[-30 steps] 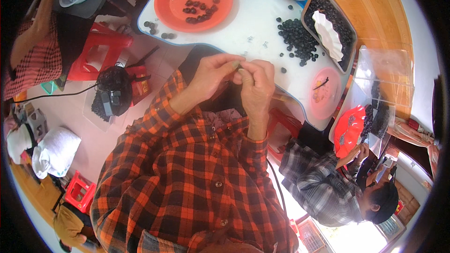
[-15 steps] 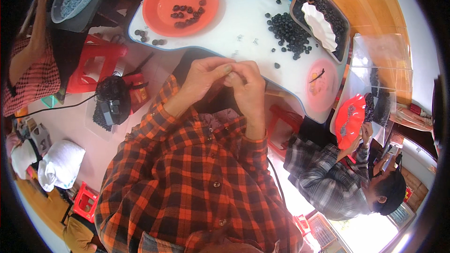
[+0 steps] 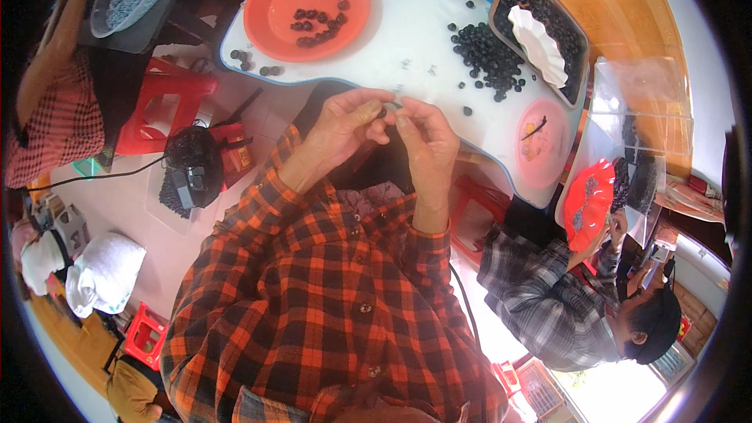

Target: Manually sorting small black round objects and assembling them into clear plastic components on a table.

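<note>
My left hand (image 3: 341,131) and my right hand (image 3: 427,141) meet fingertip to fingertip just off the near edge of the white table (image 3: 407,39). A small dark round piece (image 3: 382,113) shows at the thumb and finger of my left hand, which is closed on it. Thumb and forefinger of my right hand pinch right beside it; what they hold is too small to make out. Beyond, an orange-red plastic basin (image 3: 266,12) holds several black round pieces (image 3: 311,16). To the right lies a loose heap of similar black pieces (image 3: 489,59).
A dark tray (image 3: 580,47) of black pieces carries a white wavy dish (image 3: 538,47). A pink plate (image 3: 540,164) lies near the right edge. At right, a person in grey plaid (image 3: 540,290) handles a red wavy dish (image 3: 587,204). Red stools (image 3: 168,106) stand at left.
My hands have drawn slightly apart, and the dark piece at my left fingertips now shows. My right hand has shifted a little right. The view has moved slightly.
</note>
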`<act>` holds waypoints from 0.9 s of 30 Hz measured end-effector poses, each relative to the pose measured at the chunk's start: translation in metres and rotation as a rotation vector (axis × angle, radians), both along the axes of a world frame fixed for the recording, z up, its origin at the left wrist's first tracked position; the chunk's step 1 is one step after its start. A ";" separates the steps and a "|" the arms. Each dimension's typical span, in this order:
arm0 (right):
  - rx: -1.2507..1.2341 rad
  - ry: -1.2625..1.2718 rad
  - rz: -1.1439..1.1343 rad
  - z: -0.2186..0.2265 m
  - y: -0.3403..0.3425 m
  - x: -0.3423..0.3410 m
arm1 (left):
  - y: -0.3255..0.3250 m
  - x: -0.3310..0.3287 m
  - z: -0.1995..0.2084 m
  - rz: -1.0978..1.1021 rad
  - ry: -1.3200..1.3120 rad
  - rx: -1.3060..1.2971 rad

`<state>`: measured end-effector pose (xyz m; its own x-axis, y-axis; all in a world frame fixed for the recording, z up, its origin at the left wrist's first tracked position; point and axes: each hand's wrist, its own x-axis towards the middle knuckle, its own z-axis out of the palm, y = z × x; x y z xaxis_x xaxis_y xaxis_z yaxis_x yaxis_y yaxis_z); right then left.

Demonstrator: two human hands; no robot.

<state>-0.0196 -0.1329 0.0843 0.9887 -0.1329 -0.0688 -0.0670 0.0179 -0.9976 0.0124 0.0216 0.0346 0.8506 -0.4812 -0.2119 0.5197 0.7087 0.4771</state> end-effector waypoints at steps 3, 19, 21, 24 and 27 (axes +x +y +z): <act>-0.056 0.023 -0.035 -0.001 0.000 0.001 | 0.001 0.001 0.003 0.036 -0.004 0.086; -0.766 -0.150 -0.369 -0.025 -0.038 0.011 | 0.040 0.104 0.012 0.644 -0.812 1.593; -0.852 -0.172 -0.419 -0.033 -0.048 0.010 | 0.040 0.111 0.005 0.661 -0.858 1.669; -0.947 -0.106 -0.457 -0.035 -0.058 0.010 | 0.041 0.114 -0.001 0.658 -0.902 1.761; -1.033 -0.118 -0.470 -0.039 -0.065 0.011 | 0.036 0.112 0.001 0.695 -0.942 1.771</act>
<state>-0.0085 -0.1981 0.0457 0.8189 -0.4312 0.3787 -0.1759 -0.8168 -0.5495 0.1249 0.0572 0.0353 0.8540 0.0623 0.5166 -0.3002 -0.7519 0.5869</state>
